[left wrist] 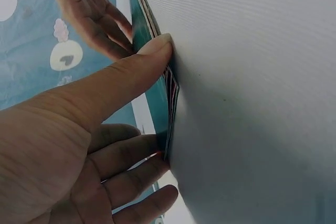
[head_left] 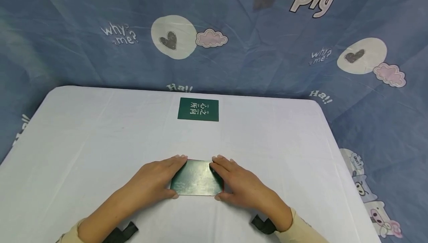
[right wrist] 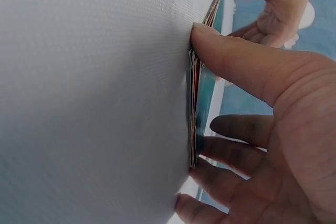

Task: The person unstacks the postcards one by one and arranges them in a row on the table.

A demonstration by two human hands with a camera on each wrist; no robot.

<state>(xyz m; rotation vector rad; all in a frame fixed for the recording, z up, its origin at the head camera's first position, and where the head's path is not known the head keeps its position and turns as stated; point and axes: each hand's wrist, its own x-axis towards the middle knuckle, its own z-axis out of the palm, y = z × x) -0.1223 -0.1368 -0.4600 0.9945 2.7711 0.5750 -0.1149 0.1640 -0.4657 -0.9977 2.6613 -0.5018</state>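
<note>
A thin stack of glossy green cards (head_left: 197, 179) lies flat near the front of the white table. Its layered edges, some reddish, show from the side in the left wrist view, where the cards (left wrist: 170, 93) are slightly fanned apart. My left hand (head_left: 155, 179) holds the stack's left end, thumb at the near edge and fingers at the far edge. At the other end my right hand (head_left: 241, 184) grips it the same way. In the right wrist view the right thumb presses the edge of the cards (right wrist: 193, 108). Palms hide both ends partly.
A green card (head_left: 198, 109) with white Chinese characters lies at the back of the white-covered table (head_left: 100, 142). Behind hangs a blue printed cloth (head_left: 250, 49). Black straps (head_left: 122, 232) circle my wrists.
</note>
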